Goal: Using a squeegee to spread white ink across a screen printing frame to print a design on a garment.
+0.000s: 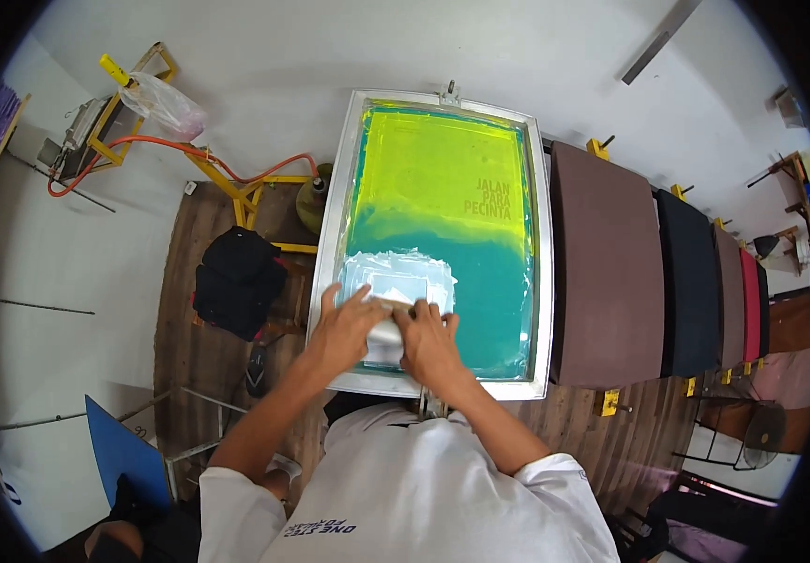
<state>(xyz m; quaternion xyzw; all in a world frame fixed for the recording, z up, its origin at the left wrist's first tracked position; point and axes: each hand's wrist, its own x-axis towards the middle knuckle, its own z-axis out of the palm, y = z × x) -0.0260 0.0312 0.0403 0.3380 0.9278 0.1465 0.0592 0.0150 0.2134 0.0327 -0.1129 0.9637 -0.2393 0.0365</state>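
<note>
A screen-printing frame (pixel 544 310) with a silver-grey border lies in front of me. Its mesh is yellow-green at the far half and teal (pixel 489 300) at the near half. White ink (pixel 424 267) covers a patch at the near left of the mesh. On that patch my left hand (pixel 341 330) and my right hand (pixel 429 347) close together over a squeegee (pixel 392 306), of which only a strip of the brownish handle shows between them. Some fingers of my left hand stick up off the handle. The squeegee's blade is hidden.
To the right, several printing boards carry brown (pixel 607 263), black (pixel 688 281) and red fabric. Dark cloth (pixel 236 277) lies piled at the left. An orange hose (pixel 156 141) runs along a yellow metal stand. A blue panel (pixel 128 455) leans at the lower left.
</note>
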